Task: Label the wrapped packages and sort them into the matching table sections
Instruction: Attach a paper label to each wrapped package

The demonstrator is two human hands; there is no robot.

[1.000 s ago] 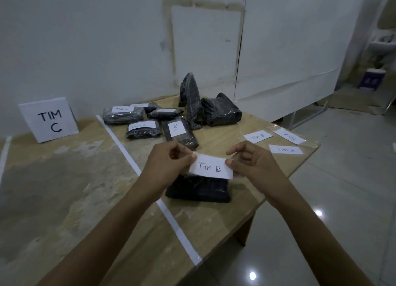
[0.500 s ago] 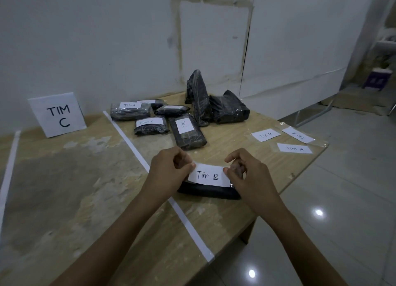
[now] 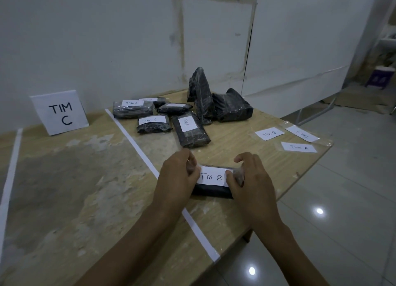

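Label point(image 3: 212, 176) lowered onto package point(image 3: 211, 192), between left hand point(image 3: 179, 178), right hand point(image 3: 251, 179), seemingly pinched

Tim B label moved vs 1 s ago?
Yes. The Tim B label has come down from mid-air onto the top of the black wrapped package beneath it.

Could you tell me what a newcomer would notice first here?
The Tim B label stands out, its ends in the grip of left hand and right hand, atop a black package up front. Behind lie more wrapped packages; a TIM C sign stands far left.
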